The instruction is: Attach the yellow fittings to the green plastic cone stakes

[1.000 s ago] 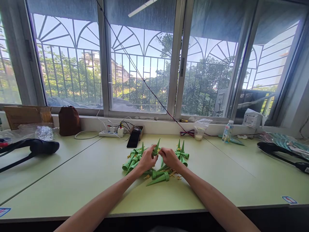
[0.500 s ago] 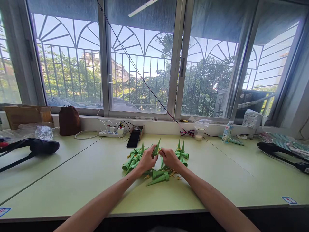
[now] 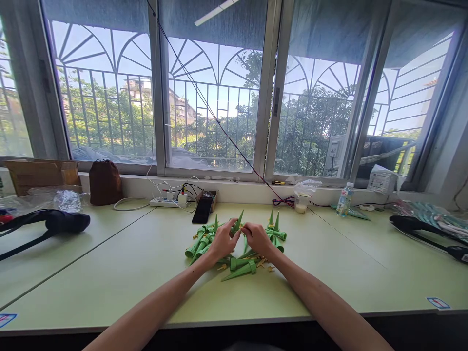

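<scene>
My left hand point(image 3: 224, 241) is closed round a green plastic watering spike point(image 3: 239, 221), whose pointed tip stands upward. Close beside it, my right hand point(image 3: 256, 239) pinches a small yellow valve piece point(image 3: 242, 226) against the spike's side; the fingers hide most of this piece. Under and around both hands lies a heap of green spikes point(image 3: 202, 246). Two more spikes point(image 3: 276, 222) point upward just past my right hand. Nearest to me, a green spike point(image 3: 239, 270) lies on its side, with loose yellow valve pieces point(image 3: 271, 268) close by.
The pale green table point(image 3: 146, 273) runs along a window. Behind the heap are a black phone point(image 3: 202, 209) and a power strip point(image 3: 168, 203). A brown pouch point(image 3: 105, 183) stands at left; a plastic cup point(image 3: 302, 202) and a bottle point(image 3: 344, 200) stand at right.
Both hands stay in nearly the same place. The fingers have shifted only slightly around the spike and the yellow piece.
</scene>
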Demonstrator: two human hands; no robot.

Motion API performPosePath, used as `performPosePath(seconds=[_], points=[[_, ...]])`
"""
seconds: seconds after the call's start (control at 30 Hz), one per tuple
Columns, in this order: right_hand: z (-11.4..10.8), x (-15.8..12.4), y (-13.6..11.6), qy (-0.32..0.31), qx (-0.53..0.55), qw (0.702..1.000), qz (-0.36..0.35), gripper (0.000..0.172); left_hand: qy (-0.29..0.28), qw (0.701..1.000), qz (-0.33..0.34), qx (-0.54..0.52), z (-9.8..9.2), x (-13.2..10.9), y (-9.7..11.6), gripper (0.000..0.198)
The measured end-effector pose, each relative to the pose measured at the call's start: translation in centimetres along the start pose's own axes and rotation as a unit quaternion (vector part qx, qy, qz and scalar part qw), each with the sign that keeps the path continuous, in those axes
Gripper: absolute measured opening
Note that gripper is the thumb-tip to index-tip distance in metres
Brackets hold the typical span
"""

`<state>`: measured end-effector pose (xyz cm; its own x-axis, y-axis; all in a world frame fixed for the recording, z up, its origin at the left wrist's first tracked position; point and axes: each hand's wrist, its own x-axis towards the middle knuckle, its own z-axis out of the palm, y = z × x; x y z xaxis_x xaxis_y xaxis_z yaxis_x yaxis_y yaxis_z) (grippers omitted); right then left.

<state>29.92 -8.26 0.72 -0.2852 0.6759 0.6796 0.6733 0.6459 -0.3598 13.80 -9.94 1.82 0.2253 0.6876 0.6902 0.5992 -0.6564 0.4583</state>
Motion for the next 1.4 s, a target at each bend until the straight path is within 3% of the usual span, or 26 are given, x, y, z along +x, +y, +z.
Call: performPosePath(seconds=[0.23,0.77,1.4], points=[[0.3,0.0,0.3,0.016,0.005,1.000,-0.012,0.025,-0.005,1.000,-0.021,0.001,-0.4,0.1,0.7,0.029],[0.2,0.1,0.2,0.019,0.046,0.999,-0.020,0.022,0.016,0.998,-0.009,0.067,-0.2,-0.1,-0.2,0.025],[-0.1,0.0,0.1,0.006,0.050,0.998,-0.028,0.024,-0.026,0.999,-0.011,0.044,-0.1,0.0,-0.9,0.015]])
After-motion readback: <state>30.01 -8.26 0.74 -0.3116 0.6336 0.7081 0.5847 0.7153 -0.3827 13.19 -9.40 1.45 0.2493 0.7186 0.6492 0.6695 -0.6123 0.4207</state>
